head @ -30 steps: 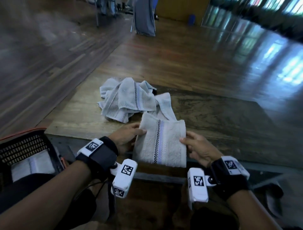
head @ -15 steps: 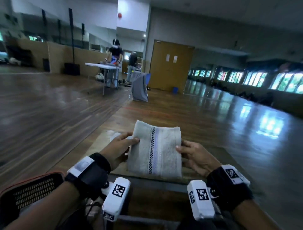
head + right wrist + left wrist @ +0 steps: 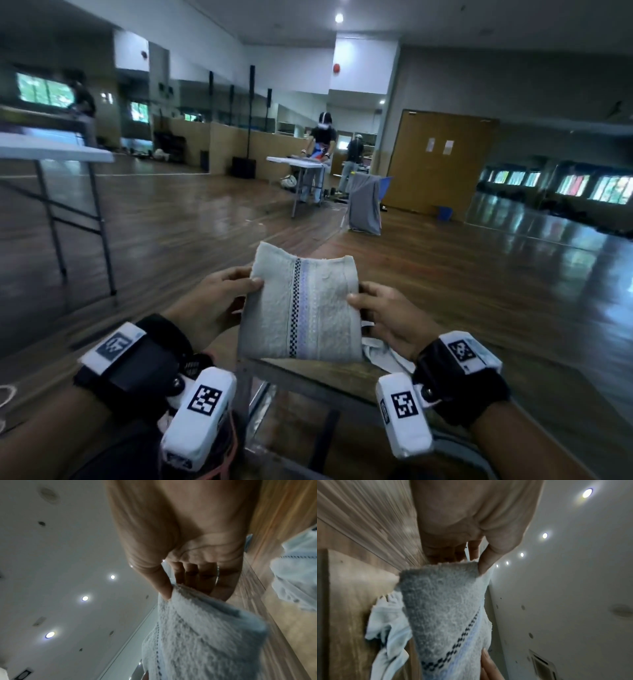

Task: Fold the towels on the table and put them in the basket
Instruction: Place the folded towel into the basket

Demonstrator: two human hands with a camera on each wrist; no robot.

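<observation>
A folded grey towel [image 3: 301, 308] with a checkered and lilac stripe hangs in the air above the near edge of the wooden table [image 3: 308, 371]. My left hand [image 3: 248, 287] pinches its left edge, thumb in front and fingers behind. My right hand [image 3: 356, 301] pinches the right edge the same way. In the left wrist view the thumb of the left hand [image 3: 483, 566] presses the towel [image 3: 447, 615]. In the right wrist view the right hand [image 3: 165, 591] grips the towel [image 3: 197, 642]. Unfolded towels [image 3: 385, 628] [image 3: 295, 574] lie on the table behind. An orange rim of the basket [image 3: 235, 442] shows under my left wrist.
A white folding table [image 3: 51, 147] stands at the left. Farther off, a person works at another table [image 3: 294, 161], and a chair draped in grey cloth [image 3: 364, 202] stands beside it. Wooden floor spreads all around.
Both hands have lifted the folded towel off the table and hold it up by its sides. The head view has tilted upward, so the pile of towels and most of the basket dropped from sight.
</observation>
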